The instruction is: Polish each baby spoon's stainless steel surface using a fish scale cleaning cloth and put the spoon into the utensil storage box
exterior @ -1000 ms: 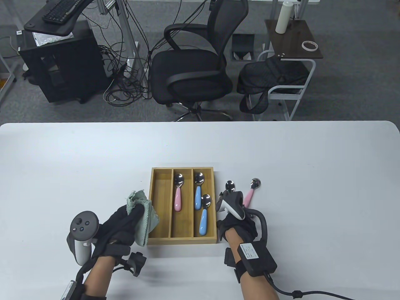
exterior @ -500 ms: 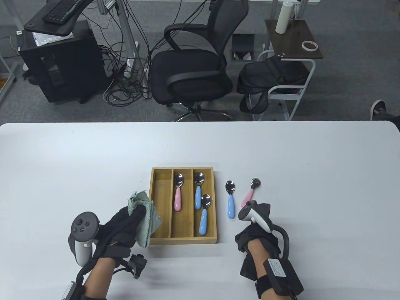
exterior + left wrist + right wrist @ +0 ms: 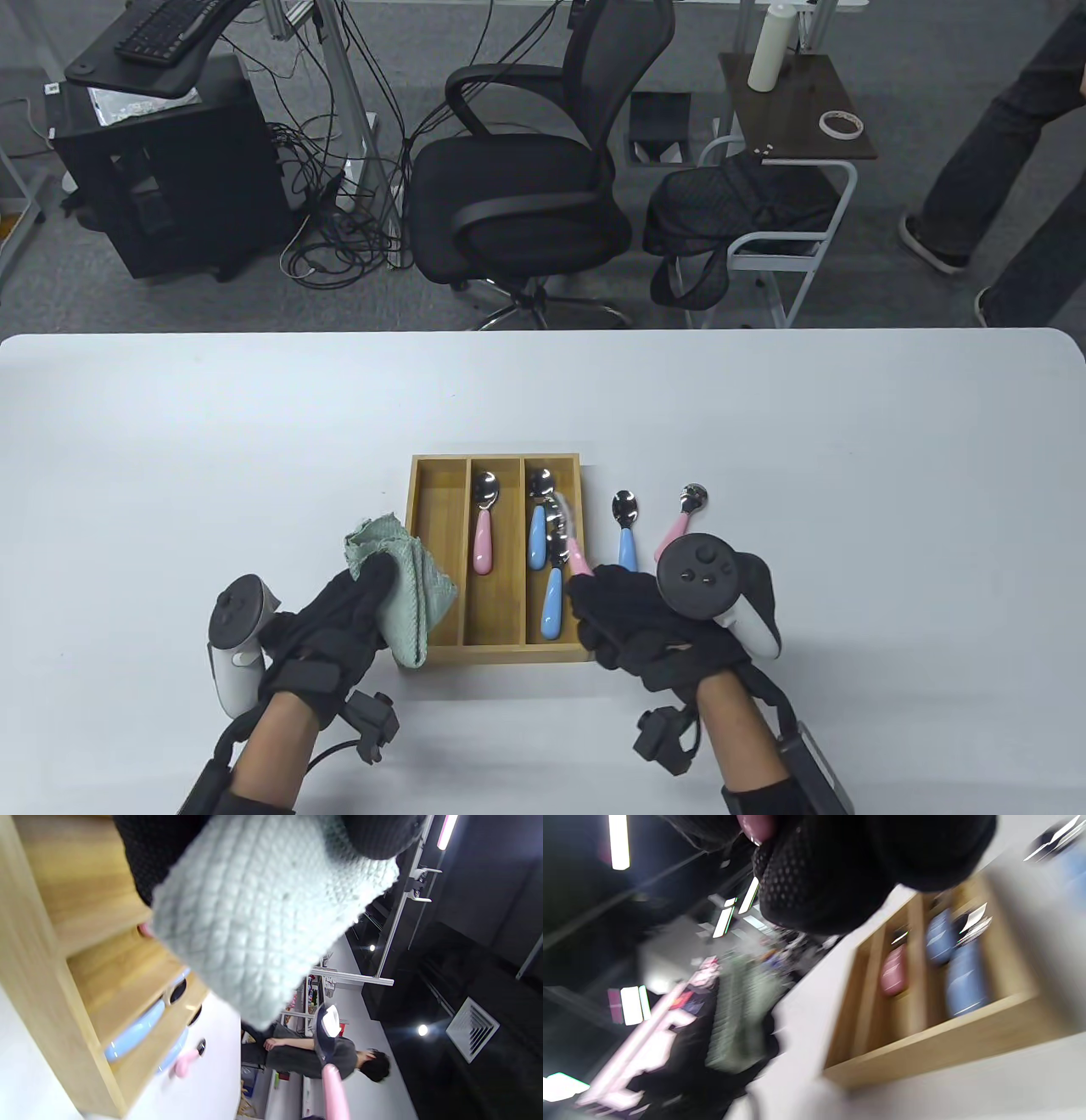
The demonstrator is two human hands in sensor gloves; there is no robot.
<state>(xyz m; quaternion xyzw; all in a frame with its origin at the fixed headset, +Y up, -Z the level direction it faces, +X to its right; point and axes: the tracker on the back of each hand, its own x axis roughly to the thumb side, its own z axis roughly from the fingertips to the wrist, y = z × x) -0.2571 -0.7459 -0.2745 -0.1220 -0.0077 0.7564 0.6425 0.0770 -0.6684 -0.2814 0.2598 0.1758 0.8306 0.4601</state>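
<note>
An office or lab: a black mesh swivel chair point(image 3: 517, 182), a black keyboard point(image 3: 165, 30), tangled floor cables point(image 3: 339, 221), grey carpet point(image 3: 891, 280).

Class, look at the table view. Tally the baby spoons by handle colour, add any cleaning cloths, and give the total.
Pink-handled spoons: 3 (boxed pink spoon, loose pink spoon, held pink spoon in the right hand)
Blue-handled spoons: 3 (far boxed blue spoon, near boxed blue spoon, loose blue spoon)
Cleaning cloth: 1
Total: 7
</note>
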